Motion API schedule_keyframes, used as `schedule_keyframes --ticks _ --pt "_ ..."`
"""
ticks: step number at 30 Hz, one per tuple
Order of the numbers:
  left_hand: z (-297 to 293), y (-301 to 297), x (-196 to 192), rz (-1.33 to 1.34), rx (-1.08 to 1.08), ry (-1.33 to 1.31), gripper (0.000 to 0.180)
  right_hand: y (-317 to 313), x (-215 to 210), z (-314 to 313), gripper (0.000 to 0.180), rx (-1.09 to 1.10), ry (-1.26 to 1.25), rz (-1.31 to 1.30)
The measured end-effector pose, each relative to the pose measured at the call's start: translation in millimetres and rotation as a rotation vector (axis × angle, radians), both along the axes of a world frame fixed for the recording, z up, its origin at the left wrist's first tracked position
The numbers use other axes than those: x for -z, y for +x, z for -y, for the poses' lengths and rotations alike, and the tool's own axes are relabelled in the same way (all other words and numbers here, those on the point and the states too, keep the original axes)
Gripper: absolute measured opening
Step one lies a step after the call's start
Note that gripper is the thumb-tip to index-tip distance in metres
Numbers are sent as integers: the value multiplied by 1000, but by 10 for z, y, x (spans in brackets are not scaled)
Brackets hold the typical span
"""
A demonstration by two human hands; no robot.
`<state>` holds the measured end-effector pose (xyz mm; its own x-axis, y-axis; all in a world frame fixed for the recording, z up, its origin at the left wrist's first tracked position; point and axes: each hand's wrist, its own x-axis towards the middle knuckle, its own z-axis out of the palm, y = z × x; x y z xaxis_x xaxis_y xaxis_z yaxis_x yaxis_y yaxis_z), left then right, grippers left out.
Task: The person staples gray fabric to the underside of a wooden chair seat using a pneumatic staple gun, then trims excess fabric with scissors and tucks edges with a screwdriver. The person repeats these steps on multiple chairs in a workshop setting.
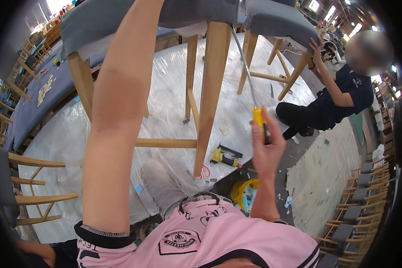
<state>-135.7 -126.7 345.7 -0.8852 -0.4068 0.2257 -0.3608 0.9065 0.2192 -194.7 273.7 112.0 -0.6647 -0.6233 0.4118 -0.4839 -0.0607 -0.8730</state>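
Observation:
A wooden chair with a grey padded seat (187, 11) stands over me on pale legs (210, 89). My right hand (267, 149) grips the yellow handle of a long screwdriver (258, 117). Its thin metal shaft (243, 62) slants up to the underside of the seat beside the front leg. My left forearm (116, 102) stretches up to the seat's edge, and the hand itself is cut off at the top of the picture. My pink shirt (201, 236) and one knee (158, 183) fill the lower part.
A co-worker in dark clothes (339, 98) crouches at the right, one hand on a second grey chair (277, 20). On the plastic-covered floor (165, 71) lie a yellow nail gun (225, 156), red-handled scissors (204, 172) and a yellow bucket (242, 192). More chairs stand left (31, 178) and right (353, 210).

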Motion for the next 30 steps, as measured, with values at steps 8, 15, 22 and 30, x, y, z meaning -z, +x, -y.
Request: schedule_keyframes --ticks 8,15,22,30 --pt "-204 93 22 27 -49 -134 61 38 741 771 34 13 -362 -71" --pt "-244 236 -5 -60 18 -44 55 80 821 618 41 -87 -266 122" --pt "-467 275 -47 -54 35 41 52 -66 804 401 43 -75 -262 -136" --pt "-713 343 -78 -74 -74 76 56 81 1201 154 41 -89 -287 -149"
